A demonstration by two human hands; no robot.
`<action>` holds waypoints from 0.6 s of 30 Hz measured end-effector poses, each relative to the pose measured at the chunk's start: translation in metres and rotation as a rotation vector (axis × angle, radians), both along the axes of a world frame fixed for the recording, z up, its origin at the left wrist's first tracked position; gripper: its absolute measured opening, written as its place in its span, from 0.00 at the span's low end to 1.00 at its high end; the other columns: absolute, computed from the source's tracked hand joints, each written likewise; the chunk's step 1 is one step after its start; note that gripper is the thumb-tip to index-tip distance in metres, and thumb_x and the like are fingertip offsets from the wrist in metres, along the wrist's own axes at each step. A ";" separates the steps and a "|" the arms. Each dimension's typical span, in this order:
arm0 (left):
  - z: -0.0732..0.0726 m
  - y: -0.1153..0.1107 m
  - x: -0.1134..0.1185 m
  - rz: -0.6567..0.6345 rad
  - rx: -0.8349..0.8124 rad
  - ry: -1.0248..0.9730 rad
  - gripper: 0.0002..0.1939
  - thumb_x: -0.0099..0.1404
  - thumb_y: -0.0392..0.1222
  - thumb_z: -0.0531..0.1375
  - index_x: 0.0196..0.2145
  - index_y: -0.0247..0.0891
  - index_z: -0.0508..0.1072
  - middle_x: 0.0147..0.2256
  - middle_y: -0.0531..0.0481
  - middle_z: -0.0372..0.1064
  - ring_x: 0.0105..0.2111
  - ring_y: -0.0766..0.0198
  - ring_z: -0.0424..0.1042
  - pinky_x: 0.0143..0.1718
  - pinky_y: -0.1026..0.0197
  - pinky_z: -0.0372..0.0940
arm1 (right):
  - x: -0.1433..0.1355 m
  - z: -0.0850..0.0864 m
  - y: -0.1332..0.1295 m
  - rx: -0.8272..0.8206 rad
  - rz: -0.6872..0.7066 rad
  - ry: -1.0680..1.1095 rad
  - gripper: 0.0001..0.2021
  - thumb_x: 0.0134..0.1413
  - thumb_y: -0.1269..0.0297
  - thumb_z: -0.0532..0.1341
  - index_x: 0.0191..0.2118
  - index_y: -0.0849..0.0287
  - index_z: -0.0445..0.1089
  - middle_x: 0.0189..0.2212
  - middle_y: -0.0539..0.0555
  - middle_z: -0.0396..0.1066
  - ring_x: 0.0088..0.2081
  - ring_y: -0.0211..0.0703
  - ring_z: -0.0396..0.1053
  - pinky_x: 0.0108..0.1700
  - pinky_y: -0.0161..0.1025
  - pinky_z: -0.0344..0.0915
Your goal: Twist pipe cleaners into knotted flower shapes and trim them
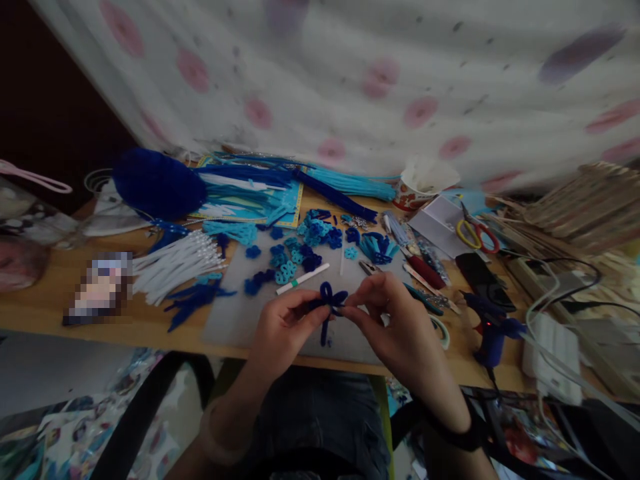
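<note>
Dark-blue fuzzy wire bent into loops (326,293) sits between both hands, pinched by the bare left hand (283,330) and, on its other side, by the bare right hand (397,320); gripping close to the crossing should keep the loops even; beyond the hands, small blue and turquoise fuzzy flowers (315,233) lie on a greyish mat (230,307) over the pale wooden bench (185,335); right of the right hand rests a blue-purple glue gun (493,333); farthest off hangs a white, pink-spotted curtain (310,87).

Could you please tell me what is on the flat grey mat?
Fuzzy blue flowers and a slim white pen, among other things; anything behind the left hand or right hand is hidden.
</note>
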State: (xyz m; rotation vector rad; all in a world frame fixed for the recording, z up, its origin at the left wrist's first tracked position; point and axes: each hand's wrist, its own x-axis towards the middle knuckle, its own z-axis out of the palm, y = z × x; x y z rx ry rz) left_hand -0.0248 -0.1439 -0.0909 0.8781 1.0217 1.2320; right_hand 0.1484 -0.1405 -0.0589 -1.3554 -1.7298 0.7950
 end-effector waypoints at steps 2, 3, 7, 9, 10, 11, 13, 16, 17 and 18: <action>0.002 0.001 0.000 -0.019 0.025 0.022 0.06 0.53 0.38 0.73 0.32 0.40 0.84 0.31 0.48 0.82 0.31 0.57 0.81 0.35 0.58 0.75 | 0.005 0.006 0.002 0.008 0.049 -0.086 0.10 0.57 0.69 0.66 0.35 0.54 0.63 0.26 0.47 0.76 0.23 0.36 0.67 0.26 0.33 0.60; 0.003 0.001 0.000 -0.024 0.039 0.039 0.06 0.54 0.37 0.73 0.32 0.40 0.84 0.31 0.48 0.82 0.32 0.57 0.81 0.36 0.58 0.75 | 0.007 0.008 0.004 0.022 0.068 -0.130 0.10 0.57 0.69 0.66 0.34 0.54 0.63 0.26 0.46 0.74 0.22 0.36 0.65 0.26 0.33 0.59; 0.004 0.001 -0.002 -0.035 0.069 0.080 0.06 0.55 0.36 0.71 0.33 0.42 0.84 0.34 0.48 0.83 0.35 0.57 0.81 0.40 0.58 0.75 | 0.012 0.019 0.008 0.075 0.133 -0.250 0.11 0.55 0.73 0.67 0.33 0.54 0.64 0.25 0.45 0.70 0.23 0.36 0.63 0.25 0.33 0.57; 0.002 0.001 -0.003 -0.044 0.056 0.086 0.06 0.55 0.36 0.71 0.33 0.41 0.84 0.34 0.48 0.83 0.35 0.57 0.81 0.39 0.58 0.75 | 0.013 0.024 0.011 0.097 0.172 -0.271 0.11 0.54 0.72 0.67 0.33 0.53 0.64 0.24 0.45 0.69 0.22 0.35 0.63 0.25 0.33 0.56; 0.001 0.002 -0.004 -0.050 0.048 0.090 0.06 0.55 0.37 0.72 0.33 0.41 0.84 0.34 0.48 0.83 0.35 0.57 0.81 0.39 0.59 0.75 | 0.014 0.026 0.013 0.112 0.194 -0.277 0.10 0.55 0.71 0.67 0.33 0.53 0.64 0.24 0.45 0.69 0.22 0.36 0.63 0.25 0.33 0.56; 0.001 0.002 -0.004 -0.060 0.043 0.092 0.06 0.55 0.37 0.72 0.33 0.41 0.84 0.34 0.48 0.83 0.35 0.57 0.80 0.39 0.59 0.75 | 0.015 0.029 0.015 0.127 0.213 -0.279 0.10 0.56 0.70 0.67 0.33 0.53 0.64 0.24 0.45 0.70 0.22 0.36 0.63 0.25 0.33 0.57; 0.001 0.004 -0.005 -0.104 0.031 0.081 0.06 0.56 0.38 0.71 0.34 0.41 0.84 0.34 0.47 0.82 0.34 0.57 0.80 0.39 0.59 0.74 | 0.017 0.033 0.020 0.138 0.242 -0.267 0.08 0.58 0.67 0.67 0.32 0.53 0.66 0.24 0.45 0.71 0.22 0.36 0.64 0.24 0.34 0.58; 0.005 0.006 -0.003 -0.153 -0.016 0.031 0.06 0.57 0.39 0.71 0.34 0.39 0.83 0.31 0.47 0.81 0.33 0.58 0.79 0.38 0.59 0.73 | 0.020 0.033 0.023 0.114 0.235 -0.210 0.07 0.61 0.62 0.66 0.33 0.54 0.68 0.25 0.47 0.72 0.23 0.37 0.66 0.25 0.34 0.61; 0.006 0.006 -0.001 -0.145 -0.035 0.011 0.06 0.56 0.39 0.71 0.34 0.38 0.83 0.30 0.47 0.81 0.32 0.59 0.79 0.37 0.59 0.73 | 0.021 0.030 0.023 0.118 0.227 -0.189 0.06 0.61 0.61 0.66 0.34 0.54 0.70 0.25 0.47 0.73 0.23 0.37 0.67 0.26 0.34 0.63; 0.006 0.007 0.001 -0.128 -0.052 -0.007 0.07 0.56 0.40 0.71 0.34 0.37 0.83 0.29 0.47 0.81 0.32 0.59 0.78 0.37 0.60 0.72 | 0.021 0.027 0.022 0.135 0.218 -0.172 0.06 0.61 0.61 0.66 0.35 0.55 0.71 0.26 0.48 0.73 0.25 0.38 0.69 0.28 0.35 0.65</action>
